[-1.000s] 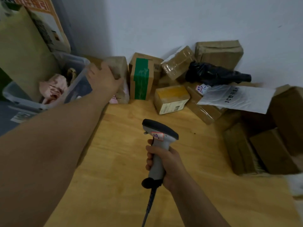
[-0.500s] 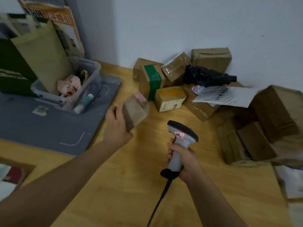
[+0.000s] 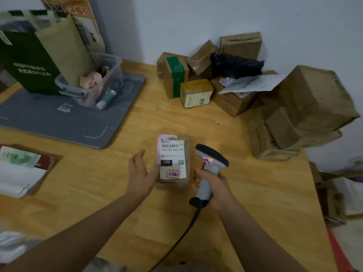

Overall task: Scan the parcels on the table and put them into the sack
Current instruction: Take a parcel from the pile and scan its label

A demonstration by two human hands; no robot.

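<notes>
One parcel [image 3: 172, 165] lay flat on the counter [image 3: 255, 193] just left of the scanner [image 3: 211, 160], label [image 3: 171, 154] up, with its long axis running straight away from the person. It was a small brown box, somewhat crumpled, and a white sheet covered most of its top. On that sheet the barcode [image 3: 170, 145] sat at the end farther out than the scanner's head, with a black block, a small square code and a red-edged sticker below it. The right hand [image 3: 215, 185] was clenched round the scanner's grip, its cable trailing back toward the body. The scanner's head stood level with the parcel's far half and pointed forward, not at the label. The coming scan therefore seemed to turn on swinging that head leftward and down onto the barcode. The left hand [image 3: 140, 172] lay on the parcel's side away from the scanner. Its fingers [image 3: 155, 171] were released and straight, with their tips at the box's edge and wrapped round nothing. More parcels [image 3: 225, 85] were heaped well beyond the scanner against the wall. No sack could be told for certain.
</notes>
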